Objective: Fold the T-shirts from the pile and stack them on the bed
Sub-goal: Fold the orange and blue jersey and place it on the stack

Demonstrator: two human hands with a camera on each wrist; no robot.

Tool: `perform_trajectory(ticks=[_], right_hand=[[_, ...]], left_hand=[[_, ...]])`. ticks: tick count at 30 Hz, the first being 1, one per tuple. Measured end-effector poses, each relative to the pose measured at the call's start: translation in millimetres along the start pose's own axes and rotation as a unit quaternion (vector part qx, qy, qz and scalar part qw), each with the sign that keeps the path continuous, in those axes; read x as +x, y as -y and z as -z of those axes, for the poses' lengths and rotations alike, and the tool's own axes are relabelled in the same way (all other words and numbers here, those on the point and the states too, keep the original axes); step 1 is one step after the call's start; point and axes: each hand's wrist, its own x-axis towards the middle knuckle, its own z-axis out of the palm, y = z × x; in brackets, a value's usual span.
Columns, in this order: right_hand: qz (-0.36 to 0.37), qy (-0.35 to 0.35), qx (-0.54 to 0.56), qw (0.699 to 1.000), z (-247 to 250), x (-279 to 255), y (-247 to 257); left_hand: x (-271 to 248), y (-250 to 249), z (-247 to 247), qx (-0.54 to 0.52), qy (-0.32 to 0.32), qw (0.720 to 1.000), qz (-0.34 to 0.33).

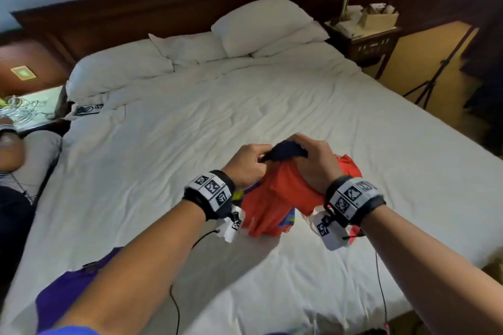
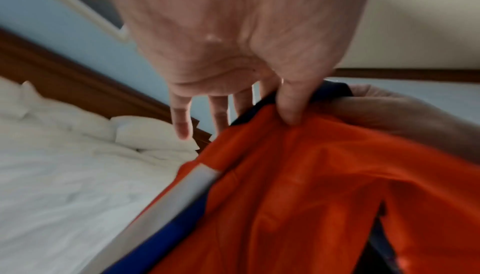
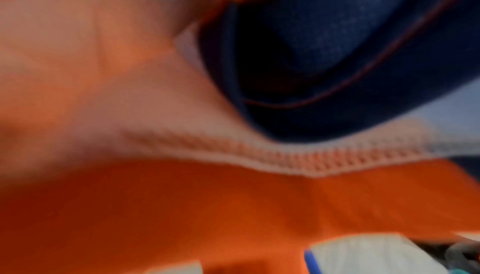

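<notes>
The orange T-shirt [image 1: 275, 196] hangs bunched above the white bed [image 1: 190, 122], lifted from the pile [image 1: 351, 166] beneath it. The left hand [image 1: 246, 164] pinches its navy collar [image 1: 283, 151] between thumb and forefinger, the other fingers loosely extended; the right hand [image 1: 317, 162] is curled round the collar and the cloth below it. The fabric looks light, thin and limp, perhaps a little slick, so holding at the collar or shoulder seams seems the surest grip. No brand or writing on the shirt is legible; the wristbands [image 1: 211, 189] carry only square coded markers.
</notes>
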Motion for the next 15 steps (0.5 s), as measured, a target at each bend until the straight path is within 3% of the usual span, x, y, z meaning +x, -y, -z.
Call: perform_trajectory(ticks=[3, 6, 8, 12, 14, 15], right_hand=[[-0.032, -0.023, -0.059, 0.997, -1.2, -5.1, -15.1], [-0.068, 0.032, -0.072, 0.995, -9.3, -30.3, -49.0], [-0.098, 0.038, -0.034, 0.994, -12.5, -45.8, -62.2], [-0.138, -0.018, 0.106, 0.985, -13.5, -49.8, -61.8], [-0.161, 0.033, 0.155, 0.974, -24.2, -48.8, -63.9], [-0.172, 0.068, 0.122, 0.975, -33.0, -47.3, -67.5]], left_hand=[[1.3, 2.7, -6.1, -0.122, -0.086, 0.989, 0.014], [-1.6, -13.4, 3.2, -0.196, -0.099, 0.975, 0.021], [1.8, -16.5, 12.3, -0.206, -0.114, 0.972, 0.027], [9.9, -11.6, 30.7, -0.208, -0.169, 0.962, 0.048], [12.1, -20.1, 31.3, -0.228, -0.158, 0.96, 0.04], [12.9, -26.8, 30.3, -0.231, -0.147, 0.961, 0.03]])
